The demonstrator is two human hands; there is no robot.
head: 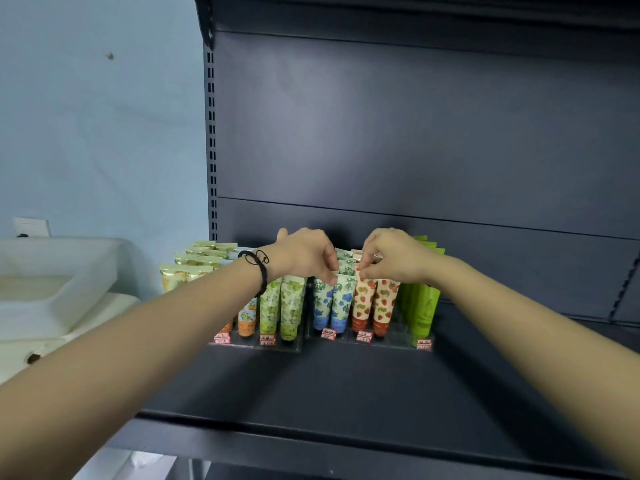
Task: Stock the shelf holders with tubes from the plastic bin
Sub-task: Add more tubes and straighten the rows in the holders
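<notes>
Clear shelf holders [398,336] stand at the back of a dark shelf [329,386], filled with upright tubes: orange ones [246,318], green-leaf ones [284,306], blue-flower ones [332,306], strawberry ones [374,306] and plain green ones [424,306]. My left hand [304,254] pinches the top edge of a blue-flower tube in the front row. My right hand [391,256] pinches tube tops where the blue-flower and strawberry rows meet; which tube it holds is unclear. A white plastic bin [59,271] sits at the left, outside the shelf.
Small red-and-white price tags [329,333] hang on the holders' front. The dark back panel [415,133] rises behind the tubes, with a slotted upright [212,150] at the shelf's left edge. A pale blue wall [97,116] lies to the left.
</notes>
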